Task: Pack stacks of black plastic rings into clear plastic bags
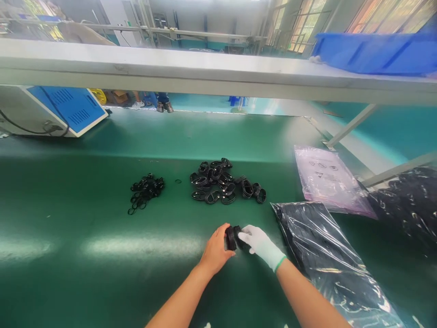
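Observation:
Near the front of the green worktop, my bare left hand (216, 248) closes around a coiled black cable (231, 238) standing on edge. Close beside it, my right hand (257, 241), in a white glove with a green cuff, grips another coiled black cable (240, 234), partly hidden by the fingers. The two coils sit side by side, almost touching. Beyond my hands lies a pile of coiled black cables (215, 180). To the left of that pile is a heap of small black rings (146, 189), with one loose ring (178, 181) between them.
A clear plastic bag of black items (334, 259) lies at the right, before a pinkish printed bag (327, 177). More bagged black items (409, 200) rest at the far right. A blue-and-white machine (68, 109) stands back left. A white shelf (170, 68) crosses above, holding a blue bin (375, 52).

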Demonstrator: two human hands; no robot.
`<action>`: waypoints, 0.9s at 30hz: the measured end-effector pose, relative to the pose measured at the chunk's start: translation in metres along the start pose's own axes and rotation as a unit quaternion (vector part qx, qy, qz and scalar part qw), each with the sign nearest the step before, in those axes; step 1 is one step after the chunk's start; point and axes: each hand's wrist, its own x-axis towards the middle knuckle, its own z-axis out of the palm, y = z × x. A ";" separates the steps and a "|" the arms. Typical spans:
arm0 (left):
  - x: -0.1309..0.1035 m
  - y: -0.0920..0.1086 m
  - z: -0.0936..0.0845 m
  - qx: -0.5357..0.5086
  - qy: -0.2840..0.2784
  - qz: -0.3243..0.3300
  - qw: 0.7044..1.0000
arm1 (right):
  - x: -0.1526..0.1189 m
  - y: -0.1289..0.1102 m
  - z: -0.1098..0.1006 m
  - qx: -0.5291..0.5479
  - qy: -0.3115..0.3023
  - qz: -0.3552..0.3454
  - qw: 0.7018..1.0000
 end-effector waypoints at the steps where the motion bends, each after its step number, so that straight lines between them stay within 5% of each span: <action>1: 0.000 0.001 0.003 0.001 -0.002 0.000 1.000 | 0.000 0.001 0.001 0.013 -0.005 0.003 1.000; 12: 0.008 0.003 0.017 0.043 0.001 0.019 0.999 | -0.006 -0.001 0.002 0.089 -0.023 -0.006 0.996; 16: 0.010 0.001 0.016 0.083 -0.001 0.039 0.996 | -0.006 -0.008 0.007 -0.012 0.034 -0.014 0.999; 19: 0.018 0.003 -0.006 0.126 -0.020 0.068 0.989 | -0.003 -0.009 0.012 -0.069 0.066 -0.021 0.995; 24: 0.062 0.020 -0.059 0.319 0.123 0.092 0.935 | -0.001 -0.007 0.015 -0.078 0.051 -0.001 0.996; 27: 0.093 0.030 -0.074 0.414 0.081 0.098 0.901 | -0.001 -0.007 0.013 -0.085 0.044 0.007 0.995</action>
